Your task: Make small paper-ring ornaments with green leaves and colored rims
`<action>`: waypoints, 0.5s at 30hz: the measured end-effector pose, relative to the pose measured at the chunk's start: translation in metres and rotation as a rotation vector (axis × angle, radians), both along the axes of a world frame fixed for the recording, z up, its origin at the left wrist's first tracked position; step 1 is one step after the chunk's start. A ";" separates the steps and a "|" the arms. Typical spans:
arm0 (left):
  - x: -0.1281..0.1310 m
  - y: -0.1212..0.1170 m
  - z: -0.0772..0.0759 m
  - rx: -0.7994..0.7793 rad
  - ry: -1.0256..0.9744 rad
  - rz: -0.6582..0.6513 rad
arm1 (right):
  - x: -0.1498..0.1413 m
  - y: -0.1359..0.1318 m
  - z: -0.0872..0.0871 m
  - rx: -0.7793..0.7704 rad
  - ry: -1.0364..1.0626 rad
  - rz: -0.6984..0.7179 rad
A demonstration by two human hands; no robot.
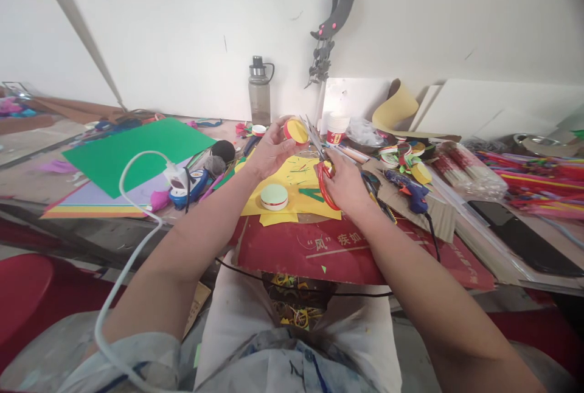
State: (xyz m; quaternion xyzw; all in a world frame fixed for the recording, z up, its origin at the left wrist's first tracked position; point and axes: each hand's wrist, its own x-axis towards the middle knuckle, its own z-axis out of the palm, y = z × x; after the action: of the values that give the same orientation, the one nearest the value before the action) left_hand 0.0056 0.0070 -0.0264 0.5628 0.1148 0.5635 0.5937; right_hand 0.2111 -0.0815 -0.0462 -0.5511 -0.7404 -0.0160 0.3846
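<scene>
My left hand (271,151) pinches a yellow disc (298,132); beside it, my right hand (345,181) grips scissors (317,144) (blades parted); slipping could nick fingers (286,147).

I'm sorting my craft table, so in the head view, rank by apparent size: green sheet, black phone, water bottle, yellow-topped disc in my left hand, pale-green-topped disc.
1. Green sheet
2. Black phone
3. Water bottle
Last: yellow-topped disc and pale-green-topped disc, too alike to rank.
</scene>
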 end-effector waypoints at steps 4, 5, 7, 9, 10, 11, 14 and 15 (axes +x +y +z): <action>-0.001 0.002 -0.001 0.012 0.011 0.002 | 0.001 0.000 0.001 -0.012 -0.013 -0.008; -0.001 0.002 -0.001 0.008 0.017 0.005 | 0.001 0.000 0.002 -0.015 -0.015 -0.006; -0.002 0.002 0.000 -0.002 0.027 0.004 | 0.001 -0.001 0.004 -0.027 -0.022 -0.004; -0.002 0.002 0.000 -0.006 0.024 -0.003 | 0.001 -0.003 0.006 -0.043 -0.032 -0.006; -0.002 0.001 0.000 -0.007 0.020 -0.006 | 0.001 -0.004 0.007 -0.049 -0.037 -0.008; -0.002 0.001 0.001 -0.010 0.017 -0.006 | 0.001 -0.004 0.008 -0.052 -0.041 -0.010; -0.003 0.000 0.002 -0.034 0.021 0.008 | 0.002 -0.005 0.010 -0.049 -0.059 -0.009; -0.004 -0.001 0.003 -0.047 0.025 0.014 | 0.002 -0.004 0.010 -0.044 -0.067 -0.007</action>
State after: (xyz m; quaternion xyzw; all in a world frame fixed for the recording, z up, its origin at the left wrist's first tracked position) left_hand 0.0021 0.0063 -0.0233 0.5550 0.1393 0.5575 0.6015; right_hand 0.2134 -0.0859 -0.0359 -0.5612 -0.7511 -0.0194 0.3472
